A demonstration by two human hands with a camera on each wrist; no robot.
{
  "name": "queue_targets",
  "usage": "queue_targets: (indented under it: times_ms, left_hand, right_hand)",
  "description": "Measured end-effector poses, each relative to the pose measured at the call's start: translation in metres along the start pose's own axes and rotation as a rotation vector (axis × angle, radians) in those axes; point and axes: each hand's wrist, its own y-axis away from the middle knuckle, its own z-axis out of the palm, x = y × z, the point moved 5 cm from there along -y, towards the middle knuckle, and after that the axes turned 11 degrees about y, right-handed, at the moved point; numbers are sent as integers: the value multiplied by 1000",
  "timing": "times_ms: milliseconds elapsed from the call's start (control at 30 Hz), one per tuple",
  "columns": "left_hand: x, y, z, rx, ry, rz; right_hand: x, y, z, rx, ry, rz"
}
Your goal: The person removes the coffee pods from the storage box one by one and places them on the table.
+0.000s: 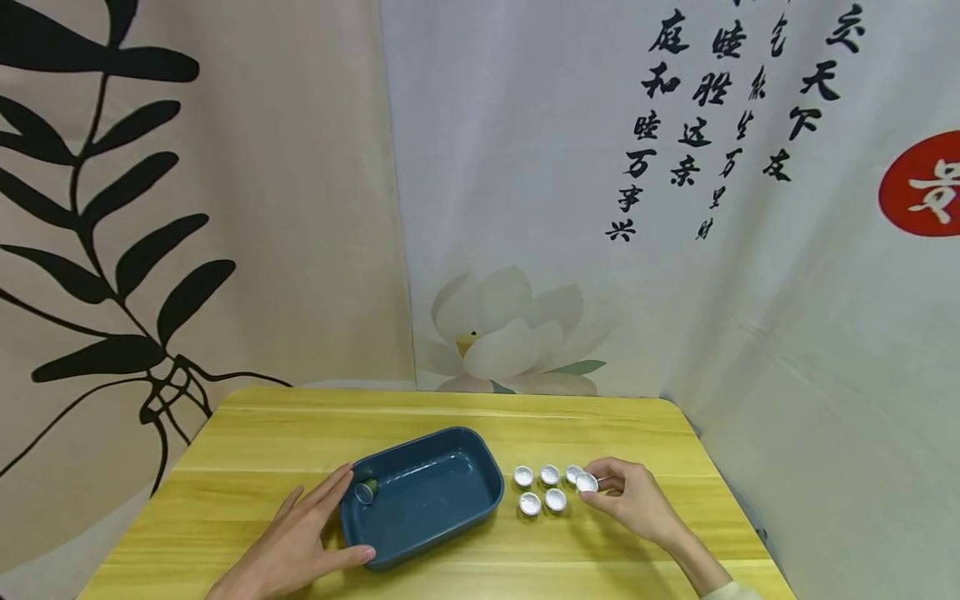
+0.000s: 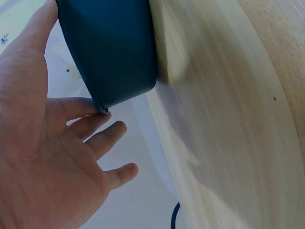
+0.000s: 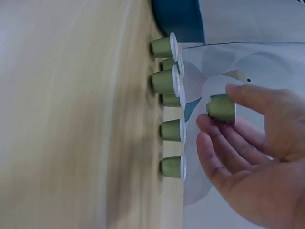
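My left hand (image 1: 294,543) rests against the left end of a dark blue tray (image 1: 491,500), thumb along its near side and fingertips at the rim. In the left wrist view the fingers are spread, fairly straight, with the lower ones off the tray. My right hand (image 1: 636,504) pinches a green coffee capsule (image 3: 222,108) with a white lid between thumb and fingers, above the table. Beside it several more capsules (image 3: 172,130) stand lid up in two rows. One capsule (image 1: 366,492) lies tipped inside the tray's left end.
The wooden table (image 1: 450,404) has a light yellow grain. Behind it hangs a curtain (image 1: 510,192) printed with a lotus flower and black characters, and a dark leafy plant (image 1: 112,283) is printed at left. The standing capsules are just right of the tray.
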Motion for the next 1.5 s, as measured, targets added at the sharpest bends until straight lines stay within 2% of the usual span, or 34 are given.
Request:
queue_targets:
  times_ms: [267, 600, 967, 1500]
  left_hand:
    - [0, -1, 0, -8, -10, -20]
    - [0, -1, 1, -11, -10, -14]
    - [0, 0, 1, -10, 0, -15]
    - [1, 1, 1, -3, 0, -14]
  right_hand:
    - [16, 2, 7, 22, 53, 75]
    - [26, 2, 16, 39, 85, 96]
    - [29, 1, 24, 67, 155, 128]
    - [27, -1, 29, 102, 159, 158]
